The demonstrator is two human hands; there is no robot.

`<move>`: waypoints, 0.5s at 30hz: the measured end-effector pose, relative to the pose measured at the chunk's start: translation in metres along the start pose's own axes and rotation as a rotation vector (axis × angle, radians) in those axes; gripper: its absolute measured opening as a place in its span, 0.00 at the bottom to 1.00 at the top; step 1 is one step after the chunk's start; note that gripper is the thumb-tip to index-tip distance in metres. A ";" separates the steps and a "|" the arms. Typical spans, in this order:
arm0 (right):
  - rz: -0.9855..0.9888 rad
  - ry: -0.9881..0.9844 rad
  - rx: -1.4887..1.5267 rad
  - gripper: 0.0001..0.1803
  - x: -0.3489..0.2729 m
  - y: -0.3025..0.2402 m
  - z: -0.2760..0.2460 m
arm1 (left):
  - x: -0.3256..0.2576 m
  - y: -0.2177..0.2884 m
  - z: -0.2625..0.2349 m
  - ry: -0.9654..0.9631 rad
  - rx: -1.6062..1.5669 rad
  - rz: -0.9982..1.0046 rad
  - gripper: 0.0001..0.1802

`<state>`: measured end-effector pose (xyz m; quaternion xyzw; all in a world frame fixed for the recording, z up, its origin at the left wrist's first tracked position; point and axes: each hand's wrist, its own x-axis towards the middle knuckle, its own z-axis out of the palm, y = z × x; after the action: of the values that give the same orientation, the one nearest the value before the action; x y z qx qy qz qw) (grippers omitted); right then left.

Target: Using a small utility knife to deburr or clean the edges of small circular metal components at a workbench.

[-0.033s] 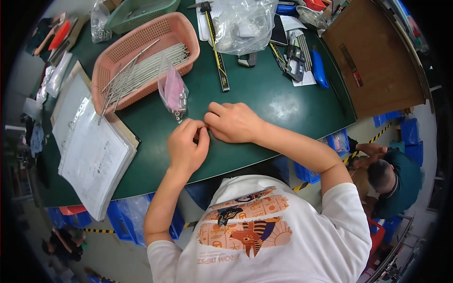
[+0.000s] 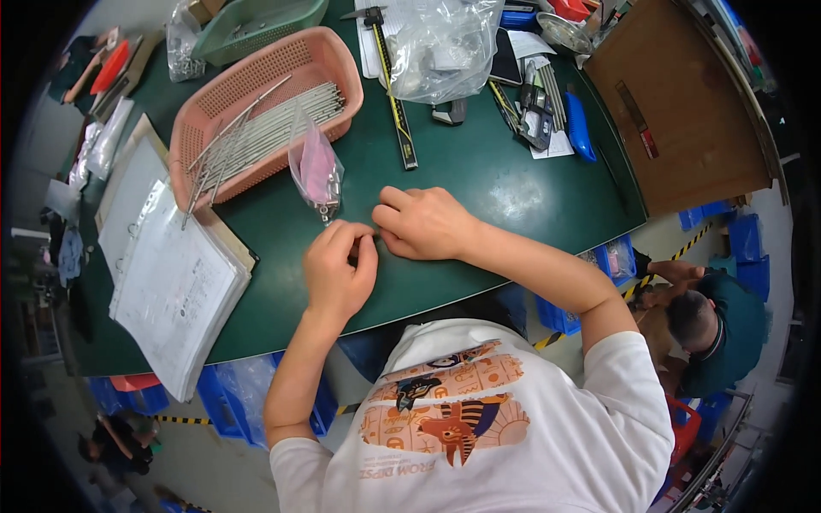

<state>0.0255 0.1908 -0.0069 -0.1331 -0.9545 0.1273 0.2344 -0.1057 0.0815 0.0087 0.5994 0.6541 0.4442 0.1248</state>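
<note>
Two hands meet on the green table (image 2: 513, 188), close in front of the person; the left hand (image 2: 338, 274) is curled with its fingertips (image 2: 363, 239) pinched together, and the right hand (image 2: 423, 224) is curled too, its fingers pressing toward the same spot; something tiny sits between them, but it is too small to tell what it is, so I cannot say for sure what they hold.

Just past the left hand stands a small clear bag (image 2: 315, 171) with a pink slip inside and little metal bits at the bottom; it nearly touches the fingertips; the bag looks soft, light and crinkly, so it would flop over easily; pinching it near the top would be the best way to lift it, I think; the little bits look hard and slippery and could roll away.

Farther out, beyond the bag, is a pink basket (image 2: 338, 56) full of thin metal rods (image 2: 265, 137); they look stiff and light; a few stick out over the rim.

To the left of the left hand lies an open binder (image 2: 171, 291) of papers; past the right hand lie a ruler tool (image 2: 395, 94) and a big clear bag (image 2: 445, 43).
</note>
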 end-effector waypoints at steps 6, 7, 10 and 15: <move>0.209 -0.074 -0.014 0.06 0.005 0.002 -0.006 | 0.011 0.014 -0.032 0.271 -0.058 0.061 0.04; 0.207 -0.069 -0.010 0.06 0.005 0.001 -0.005 | 0.014 0.018 -0.033 0.277 -0.069 0.065 0.04; 0.214 0.000 -0.027 0.05 0.006 0.003 -0.008 | 0.022 0.032 -0.027 0.224 -0.095 0.064 0.03; 0.365 0.091 0.330 0.06 0.007 0.029 -0.018 | 0.063 0.045 0.000 0.084 -0.118 -0.036 0.07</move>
<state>0.0343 0.2234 0.0024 -0.2687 -0.8695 0.3154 0.2688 -0.0917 0.1330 0.0650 0.5598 0.6421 0.5046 0.1404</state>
